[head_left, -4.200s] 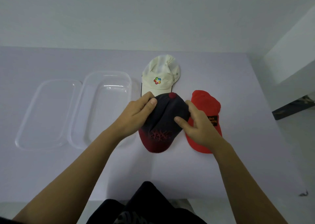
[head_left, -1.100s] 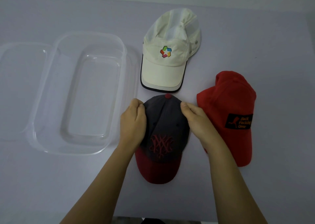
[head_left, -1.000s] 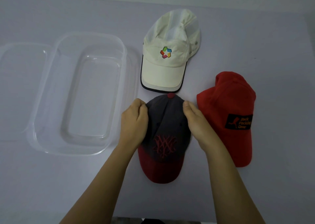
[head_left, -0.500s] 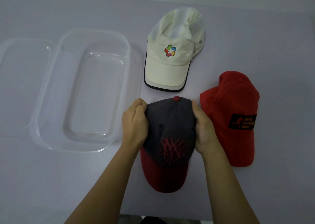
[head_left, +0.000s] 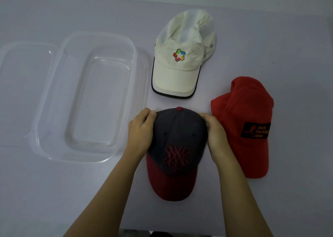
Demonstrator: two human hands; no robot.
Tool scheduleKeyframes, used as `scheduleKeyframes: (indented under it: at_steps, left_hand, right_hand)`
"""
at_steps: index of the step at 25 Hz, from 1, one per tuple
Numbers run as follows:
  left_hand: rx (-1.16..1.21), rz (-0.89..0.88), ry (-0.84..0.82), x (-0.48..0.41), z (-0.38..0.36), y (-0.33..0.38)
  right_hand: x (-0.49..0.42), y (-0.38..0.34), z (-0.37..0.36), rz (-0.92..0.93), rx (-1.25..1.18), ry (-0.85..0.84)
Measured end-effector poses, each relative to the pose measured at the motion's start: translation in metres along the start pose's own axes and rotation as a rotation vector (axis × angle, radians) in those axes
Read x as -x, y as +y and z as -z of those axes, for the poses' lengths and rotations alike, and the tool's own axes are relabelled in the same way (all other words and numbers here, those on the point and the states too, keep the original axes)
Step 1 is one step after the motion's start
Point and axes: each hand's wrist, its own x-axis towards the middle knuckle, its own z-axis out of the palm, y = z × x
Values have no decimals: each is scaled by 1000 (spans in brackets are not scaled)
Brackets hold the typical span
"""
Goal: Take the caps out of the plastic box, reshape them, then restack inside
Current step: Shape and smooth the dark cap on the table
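At lower centre, the left hand point(head_left: 141, 134) and right hand point(head_left: 215, 135) curl their fingers around the dark cap point(head_left: 177, 143) on the counter point(head_left: 54, 191); the clear plastic box point(head_left: 86, 96) sits left, white cap point(head_left: 182, 65) above, red cap point(head_left: 246, 121) right.

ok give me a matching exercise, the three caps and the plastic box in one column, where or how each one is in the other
1. cream cap
2. red cap
3. dark grey cap
4. clear plastic box

a. gripped by the left hand and right hand
b. holds no cap
c. farthest from the person, coloured logo
d. on the person's right, black patch

Pairs: 1-c, 2-d, 3-a, 4-b
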Motion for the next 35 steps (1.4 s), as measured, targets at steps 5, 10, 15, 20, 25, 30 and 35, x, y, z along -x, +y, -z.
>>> scheduleKeyframes:
  at_steps: [5, 10, 15, 20, 25, 30, 35]
  left_hand:
    - [18, 42, 39, -2, -2, -2]
    - [-86, 46, 9, -7, -5, 8]
    - [-37, 78, 53, -6, -8, 11]
    - [-51, 70, 149, -5, -11, 8]
    - [-114, 73, 49, -9, -8, 16]
    - [-320, -113, -33, -15, -12, 31]
    - [-483, -82, -79, -25, -12, 26]
  right_hand:
    - [-5, 4, 3, 18, 311, 8]
    - [-6, -5, -2, -108, 178, 0]
    - [-9, -8, -8, -198, 205, 36]
    - [-10, -12, -8, -146, 341, 100]
    - [-14, -13, -13, -99, 382, 94]
    - [-19, -17, -18, 43, 493, 62]
    - [-22, -20, -16, -2, 553, 70]
